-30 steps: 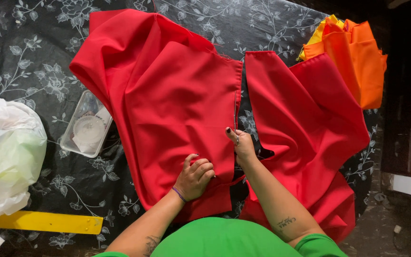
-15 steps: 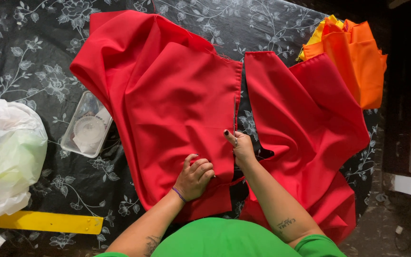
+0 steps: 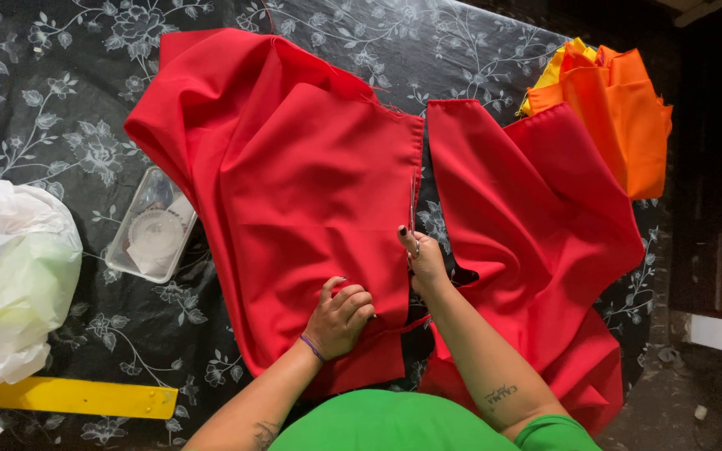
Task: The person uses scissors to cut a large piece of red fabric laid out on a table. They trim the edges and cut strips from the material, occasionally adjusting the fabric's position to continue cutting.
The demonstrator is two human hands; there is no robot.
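Two pieces of red fabric lie on the table: a large left piece (image 3: 294, 192) and a right piece (image 3: 536, 225), with a narrow gap between them. My left hand (image 3: 340, 317) rests with curled fingers on the left piece near its lower right edge. My right hand (image 3: 424, 260) sits in the gap and grips slim metal scissors (image 3: 413, 200), whose blades point away from me along the left piece's edge.
A black floral tablecloth (image 3: 60, 108) covers the table. Left of the fabric sits a clear plastic box (image 3: 148, 234). A white plastic bag (image 3: 10, 276) and a yellow ruler (image 3: 77, 398) are at the left edge. Folded orange and yellow cloth (image 3: 616, 113) lies at the far right.
My right hand with the scissors has crept slightly forward along the gap. My left hand and the fabric have stayed in place.
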